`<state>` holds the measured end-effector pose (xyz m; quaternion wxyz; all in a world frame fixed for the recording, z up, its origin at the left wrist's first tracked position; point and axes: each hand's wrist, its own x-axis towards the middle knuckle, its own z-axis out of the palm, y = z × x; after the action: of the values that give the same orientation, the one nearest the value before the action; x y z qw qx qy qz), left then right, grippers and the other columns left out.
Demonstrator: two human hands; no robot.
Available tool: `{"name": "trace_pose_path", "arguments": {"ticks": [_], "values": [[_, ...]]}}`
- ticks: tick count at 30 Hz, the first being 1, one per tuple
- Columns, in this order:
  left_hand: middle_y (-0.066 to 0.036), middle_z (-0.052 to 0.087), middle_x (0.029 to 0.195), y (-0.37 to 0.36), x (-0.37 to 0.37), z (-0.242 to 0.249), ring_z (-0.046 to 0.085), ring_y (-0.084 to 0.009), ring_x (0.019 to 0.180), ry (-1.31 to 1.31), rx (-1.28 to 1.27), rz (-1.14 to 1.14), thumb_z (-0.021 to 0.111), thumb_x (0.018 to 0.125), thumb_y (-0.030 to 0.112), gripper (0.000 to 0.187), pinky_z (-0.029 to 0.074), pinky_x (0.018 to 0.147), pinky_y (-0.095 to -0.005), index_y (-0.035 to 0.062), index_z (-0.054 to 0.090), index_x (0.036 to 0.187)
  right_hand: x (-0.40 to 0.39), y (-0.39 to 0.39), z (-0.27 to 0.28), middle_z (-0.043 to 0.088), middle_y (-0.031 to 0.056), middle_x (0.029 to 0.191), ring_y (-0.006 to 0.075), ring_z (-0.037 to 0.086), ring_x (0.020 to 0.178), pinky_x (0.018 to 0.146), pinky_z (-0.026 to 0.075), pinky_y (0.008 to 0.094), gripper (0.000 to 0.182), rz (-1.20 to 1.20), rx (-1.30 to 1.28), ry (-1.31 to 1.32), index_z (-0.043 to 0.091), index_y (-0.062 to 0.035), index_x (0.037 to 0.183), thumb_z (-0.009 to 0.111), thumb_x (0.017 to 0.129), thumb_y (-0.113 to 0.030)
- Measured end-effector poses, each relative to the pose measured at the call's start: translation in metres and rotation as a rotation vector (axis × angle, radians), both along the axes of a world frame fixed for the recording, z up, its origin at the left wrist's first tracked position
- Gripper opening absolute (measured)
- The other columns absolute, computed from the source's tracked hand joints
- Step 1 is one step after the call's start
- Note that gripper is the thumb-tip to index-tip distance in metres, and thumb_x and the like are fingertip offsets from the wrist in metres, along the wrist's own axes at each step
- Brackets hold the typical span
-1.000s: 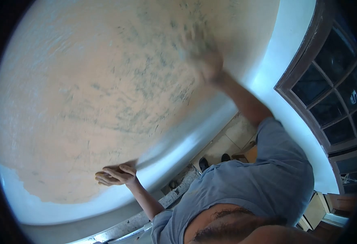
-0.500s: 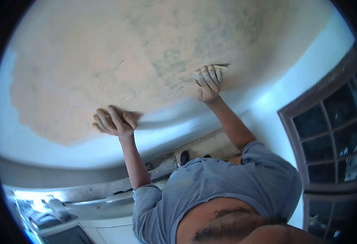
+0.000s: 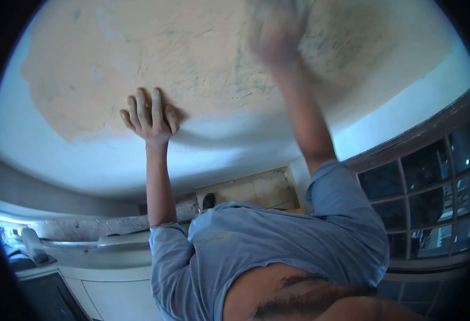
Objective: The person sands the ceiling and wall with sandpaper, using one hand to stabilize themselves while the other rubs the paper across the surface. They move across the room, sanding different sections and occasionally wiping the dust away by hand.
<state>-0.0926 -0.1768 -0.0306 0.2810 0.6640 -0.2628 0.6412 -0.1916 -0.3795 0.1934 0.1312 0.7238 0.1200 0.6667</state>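
A wall (image 3: 224, 128) fills the upper view, white at its lower part with a large tan, rough patch (image 3: 203, 64) marked by dark scuffs. My left hand (image 3: 149, 120) lies on the patch near its lower edge, fingers spread and stretched upward, holding nothing. Higher up and to the right, my right hand (image 3: 278, 37) is over the darker, scuffed part of the patch. Motion smears its fingers, so whether it grips anything does not show.
On the right is a dark-framed window (image 3: 411, 192) with several panes. At lower left stand pale cabinets (image 3: 120, 297) below a ledge (image 3: 74, 230). A dark shoe (image 3: 209, 201) shows on the tiled floor (image 3: 251, 192).
My right hand has swept up the wall; earlier its fingers were curled over a thin, pale piece. My left hand has opened from curled to spread fingers. The view has shifted.
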Motion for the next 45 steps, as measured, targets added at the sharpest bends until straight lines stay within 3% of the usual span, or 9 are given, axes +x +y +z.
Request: {"name": "trace_pose_path", "arguments": {"ticks": [6, 9, 12, 14, 18, 24, 34, 41, 45], "values": [[-0.014, 0.054, 0.135, 0.002, -0.002, 0.001, 0.040, -0.0302, 0.133, 0.083, -0.004, 0.040, 0.050, 0.088, 0.033, 0.040, 0.011, 0.116, -0.0485, 0.0178, 0.066, 0.122, -0.010, -0.009, -0.171, 0.069, 0.0020, 0.115, 0.0182, 0.056, 0.120, 0.111, 0.026, 0.0432, 0.029, -0.055, -0.078, 0.135, 0.074, -0.0165, 0.105, 0.049, 0.089, -0.019], [-0.010, 0.055, 0.135, 0.001, -0.002, 0.000, 0.040, -0.0274, 0.134, 0.071, -0.010, 0.035, 0.049, 0.088, 0.034, 0.040, 0.011, 0.117, -0.0477, 0.0214, 0.066, 0.122, 0.006, -0.024, -0.081, 0.066, 0.0123, 0.118, 0.0283, 0.055, 0.121, 0.110, 0.025, 0.0505, 0.035, 0.006, -0.388, 0.141, 0.067, -0.0051, 0.114, 0.044, 0.092, -0.019], [-0.008, 0.055, 0.135, 0.000, -0.004, -0.001, 0.039, -0.0255, 0.135, 0.099, -0.025, 0.026, 0.049, 0.088, 0.034, 0.039, 0.011, 0.117, -0.0471, 0.0238, 0.066, 0.122, 0.035, -0.074, 0.045, 0.064, 0.0184, 0.118, 0.0347, 0.053, 0.122, 0.105, 0.027, 0.0565, 0.030, -0.233, -0.169, 0.101, 0.066, -0.0029, 0.105, 0.044, 0.090, -0.019], [-0.006, 0.056, 0.135, -0.002, -0.004, 0.000, 0.041, -0.0250, 0.133, 0.075, -0.046, 0.023, 0.051, 0.087, 0.033, 0.039, 0.013, 0.117, -0.0463, 0.0250, 0.066, 0.122, 0.027, 0.014, 0.130, 0.046, 0.0174, 0.142, 0.0331, 0.036, 0.137, 0.115, 0.017, 0.0493, 0.043, -0.057, -0.168, -0.095, 0.048, -0.0011, 0.137, 0.037, 0.098, -0.017], [-0.005, 0.057, 0.133, -0.002, -0.004, 0.001, 0.045, -0.0242, 0.129, 0.081, -0.068, 0.003, 0.053, 0.086, 0.032, 0.038, 0.015, 0.116, -0.0456, 0.0260, 0.066, 0.122, 0.045, 0.043, 0.072, 0.045, 0.0148, 0.145, 0.0326, 0.034, 0.138, 0.115, 0.016, 0.0513, 0.043, -0.146, -0.163, -0.113, 0.047, -0.0048, 0.138, 0.036, 0.099, -0.019], [-0.001, 0.057, 0.132, 0.002, -0.011, 0.005, 0.048, -0.0209, 0.126, 0.111, -0.048, 0.003, 0.054, 0.087, 0.033, 0.039, 0.017, 0.115, -0.0455, 0.0280, 0.064, 0.124, -0.015, 0.010, -0.240, 0.060, 0.0083, 0.129, 0.0269, 0.048, 0.128, 0.115, 0.015, 0.0521, 0.034, -0.082, -0.028, 0.344, 0.066, -0.0096, 0.119, 0.048, 0.091, -0.019], [-0.002, 0.057, 0.133, -0.005, -0.006, -0.002, 0.045, -0.0217, 0.129, 0.114, -0.055, -0.010, 0.049, 0.088, 0.034, 0.039, 0.013, 0.117, -0.0474, 0.0297, 0.065, 0.122, 0.017, 0.013, -0.052, 0.058, 0.0109, 0.132, 0.0305, 0.039, 0.136, 0.116, 0.009, 0.0521, 0.034, 0.082, 0.038, 0.118, 0.068, -0.0091, 0.114, 0.047, 0.091, -0.023], [-0.008, 0.052, 0.138, -0.011, -0.002, -0.008, 0.035, -0.0286, 0.137, 0.103, -0.071, -0.004, 0.045, 0.091, 0.035, 0.040, 0.005, 0.118, -0.0495, 0.0252, 0.065, 0.124, -0.032, -0.033, -0.300, 0.063, 0.0147, 0.123, 0.0332, 0.048, 0.128, 0.116, 0.010, 0.0545, 0.029, -0.070, 0.041, 0.324, 0.073, -0.0060, 0.104, 0.050, 0.091, -0.020], [-0.024, 0.046, 0.140, -0.019, -0.008, 0.002, 0.029, -0.0391, 0.139, 0.077, -0.013, 0.033, 0.043, 0.091, 0.034, 0.045, 0.002, 0.116, -0.0525, 0.0108, 0.064, 0.124, -0.044, -0.063, -0.201, 0.065, 0.0036, 0.122, 0.0238, 0.053, 0.124, 0.115, 0.019, 0.0508, 0.027, 0.023, -0.101, 0.385, 0.073, -0.0167, 0.104, 0.055, 0.084, -0.014]]}}
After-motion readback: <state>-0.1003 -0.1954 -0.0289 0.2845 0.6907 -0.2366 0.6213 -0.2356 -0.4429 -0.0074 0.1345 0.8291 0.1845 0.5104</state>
